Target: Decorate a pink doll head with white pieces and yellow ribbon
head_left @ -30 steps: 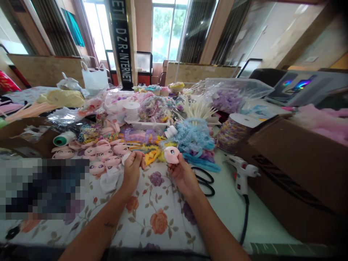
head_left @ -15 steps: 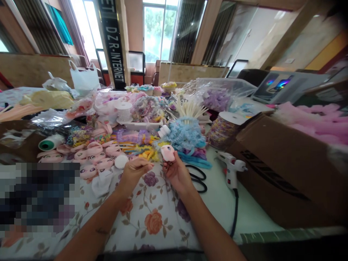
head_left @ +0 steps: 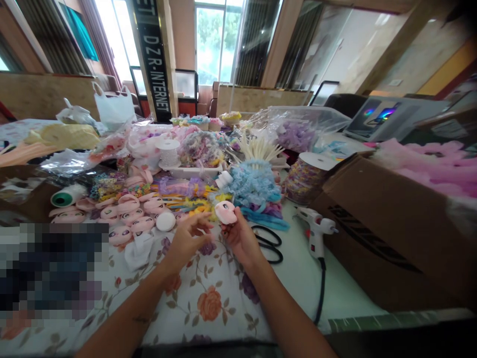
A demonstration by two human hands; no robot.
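A small pink doll head (head_left: 225,213) with a painted eye is pinched in the fingers of my right hand (head_left: 240,238), above the flowered cloth. My left hand (head_left: 190,238) is just left of it, its fingers curved and apart, holding nothing that I can see. Several similar pink doll heads (head_left: 132,216) with long ears lie in a cluster to the left. Beside them sit a round white lid (head_left: 165,222) and a crumpled white cloth (head_left: 139,250). Black-handled scissors (head_left: 271,244) lie right of my right wrist, their blades hidden.
A white glue gun (head_left: 316,229) with a dark cable lies on the right, next to a large cardboard box (head_left: 395,238). Blue ruffled trim (head_left: 253,186), a ribbon spool (head_left: 307,179), a thread cone (head_left: 69,195) and a white tray (head_left: 197,172) of yarn crowd the far side.
My left fingers have spread from a pinch and moved slightly nearer the doll head. My right hand has tilted the head and shifted it a little left.
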